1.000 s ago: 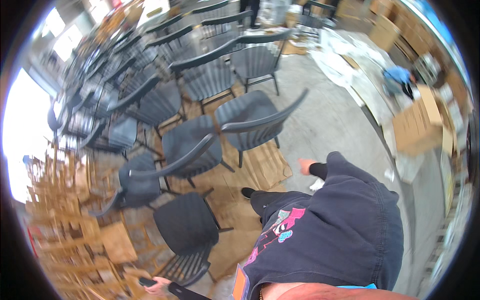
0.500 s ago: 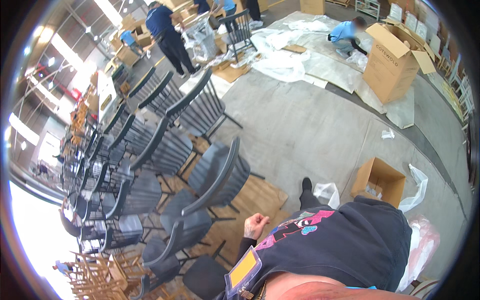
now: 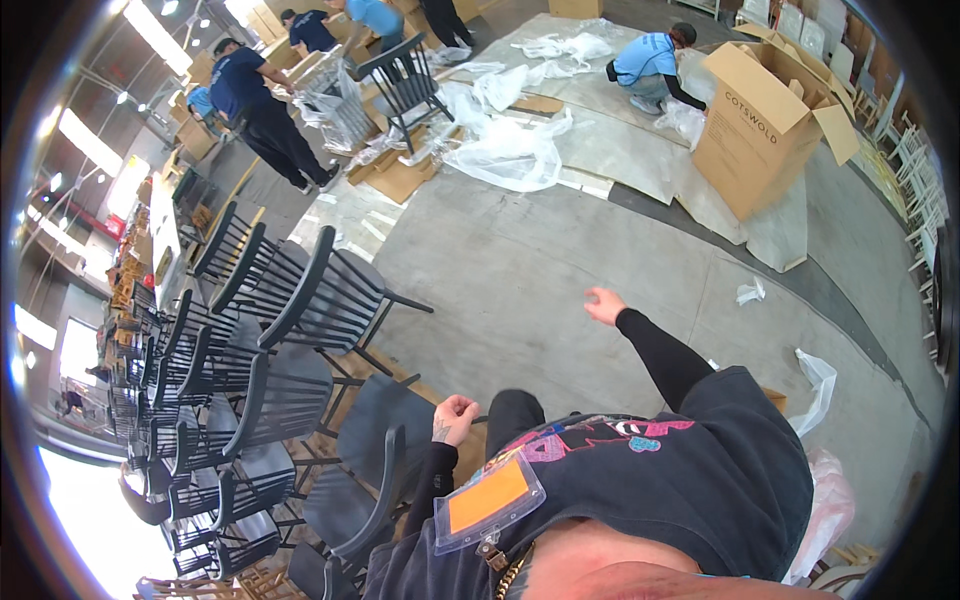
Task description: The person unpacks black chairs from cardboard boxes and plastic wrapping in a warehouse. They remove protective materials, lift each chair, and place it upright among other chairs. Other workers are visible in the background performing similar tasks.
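While the left grip [image 3: 456, 420] hangs curled, a dark chair [image 3: 380, 420] stands beside it.

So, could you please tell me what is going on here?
The person's left hand is curled beside dark chairs; the right hand is out over bare floor. Neither visibly holds anything. A co-worker in light blue crouches by plastic and a big open box. Other people stand farther off.

A black top [image 3: 690, 490] bearing a pink, red and blue design [image 3: 625, 432] is worn over black sleeves [image 3: 660, 355], with dark trousers [image 3: 514, 412], a gold-coloured chain [image 3: 512, 576] and an orange badge [image 3: 488, 506] in a clear holder [image 3: 530, 497].
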`<state>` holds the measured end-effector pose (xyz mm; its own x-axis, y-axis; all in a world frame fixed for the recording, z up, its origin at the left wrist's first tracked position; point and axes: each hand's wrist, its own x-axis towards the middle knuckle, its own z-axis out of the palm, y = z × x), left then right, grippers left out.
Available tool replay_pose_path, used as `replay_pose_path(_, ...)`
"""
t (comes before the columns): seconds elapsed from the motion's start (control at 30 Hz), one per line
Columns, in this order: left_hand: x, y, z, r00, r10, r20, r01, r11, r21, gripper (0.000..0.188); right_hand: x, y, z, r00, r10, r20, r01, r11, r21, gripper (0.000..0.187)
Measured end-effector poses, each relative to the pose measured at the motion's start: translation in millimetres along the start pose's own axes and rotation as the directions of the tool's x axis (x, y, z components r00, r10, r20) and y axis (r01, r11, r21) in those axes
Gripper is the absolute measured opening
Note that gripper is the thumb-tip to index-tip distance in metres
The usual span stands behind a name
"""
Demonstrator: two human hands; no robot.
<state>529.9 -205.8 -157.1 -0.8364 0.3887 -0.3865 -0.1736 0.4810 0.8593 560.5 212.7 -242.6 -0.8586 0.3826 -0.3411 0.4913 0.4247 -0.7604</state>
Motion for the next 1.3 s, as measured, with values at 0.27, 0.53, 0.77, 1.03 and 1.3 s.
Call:
replay_pose_path(0.27, 206, 56, -46, 0.991, -0.135, -0.005, 0.134, 0.986, -0.100, 0.022, 164, 41, -85, 0.998, 0.031, -0.046, -0.043, 0.957, -0.286, 0.047)
replay_pose_path(0.53, 478, 224, -73, 0.988, 0.154, 0.001, -0.154, 0.986, 0.058, 0.049, 135, 148, -135, 0.640, 0.752, -0.162, -0.751, 0.656, 0.079, 0.041)
replay_pose_path(0.77, 680, 313, -63, 0.969, 0.197, 0.148, -0.201, 0.979, 0.013, 0.032, 235, 131, -121, 0.607, 0.681, 0.409, -0.261, 0.657, -0.707, 0.041)
replay_pose_path(1.03, 731, 248, -115, 0.905, -0.426, 0.019, 0.329, 0.726, 0.603, 0.020, 675, -7, -242, 0.966, 0.228, -0.122, -0.258, 0.853, -0.453, 0.040)
replay_pose_path(1.3, 783, 241, -132, 0.732, -0.681, 0.009, 0.619, 0.670, 0.410, 0.018, 1052, -304, -341, 0.876, -0.325, -0.355, 0.325, 0.944, -0.062, 0.031)
